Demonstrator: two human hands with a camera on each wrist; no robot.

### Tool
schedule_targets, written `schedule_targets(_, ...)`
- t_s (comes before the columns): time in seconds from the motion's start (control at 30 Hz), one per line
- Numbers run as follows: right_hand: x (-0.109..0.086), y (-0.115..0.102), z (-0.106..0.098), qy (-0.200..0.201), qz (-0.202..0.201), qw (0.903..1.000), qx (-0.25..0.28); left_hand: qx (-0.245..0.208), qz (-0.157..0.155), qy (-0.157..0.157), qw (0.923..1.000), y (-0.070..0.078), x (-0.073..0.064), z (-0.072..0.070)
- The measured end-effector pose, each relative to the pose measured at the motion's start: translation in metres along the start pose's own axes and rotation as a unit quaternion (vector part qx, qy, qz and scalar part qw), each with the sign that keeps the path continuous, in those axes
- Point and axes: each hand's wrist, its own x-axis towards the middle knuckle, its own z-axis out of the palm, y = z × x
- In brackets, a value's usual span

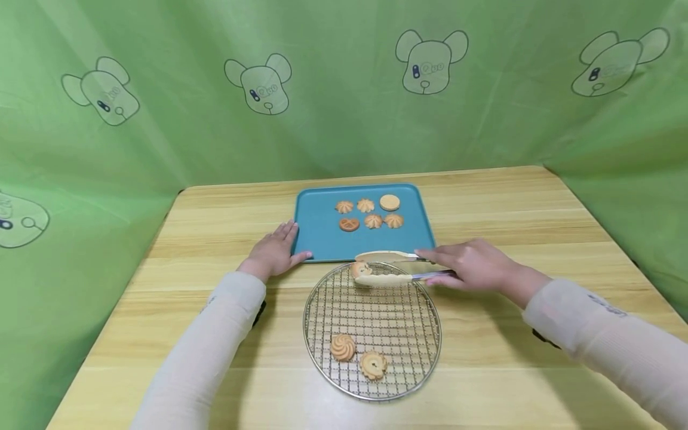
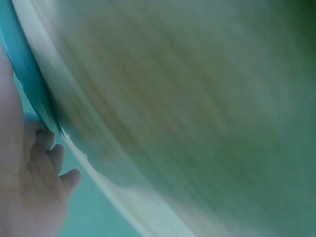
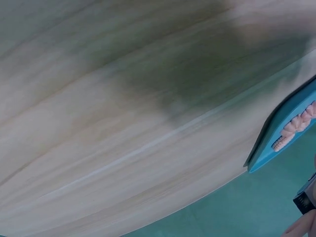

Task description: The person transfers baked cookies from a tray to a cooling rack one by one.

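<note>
My right hand (image 1: 475, 266) holds a pair of tongs (image 1: 384, 279) with pale tips and metal arms. Between the tips sits a cookie (image 1: 360, 270), over the far edge of a round wire cooling rack (image 1: 376, 316). A swirl cookie (image 1: 343, 347) and a ring-shaped cookie (image 1: 373, 365) lie at the rack's near side. My left hand (image 1: 273, 249) rests at the left front corner of a blue tray (image 1: 322, 242), fingers along its side and thumb on the front rim. In the right wrist view only a bit of the right hand shows, at the lower right edge.
On the tray are several cookies: a round one (image 1: 389, 202), a pretzel-shaped one (image 1: 349, 224) and some ridged ones (image 1: 373, 221). The tray stands behind the rack on a wooden table (image 1: 226, 215). A green curtain (image 1: 344, 137) with mouse-head drawings hangs around the table.
</note>
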Motion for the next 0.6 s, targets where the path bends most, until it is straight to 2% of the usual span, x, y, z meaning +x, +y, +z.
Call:
schedule_targets(0.23, -0.009, 0.002, 0.001, 0.019, -0.052, 0.9985, 0.0, 0.002, 0.0, 0.003, 1.0, -0.001, 0.001, 0.001)
schedule_targets(0.6, -0.019, -0.001, -0.003, 0.023, -0.092, 0.9953, 0.021, 0.003, -0.001, 0.005, 1.0, -0.002, 0.002, 0.003)
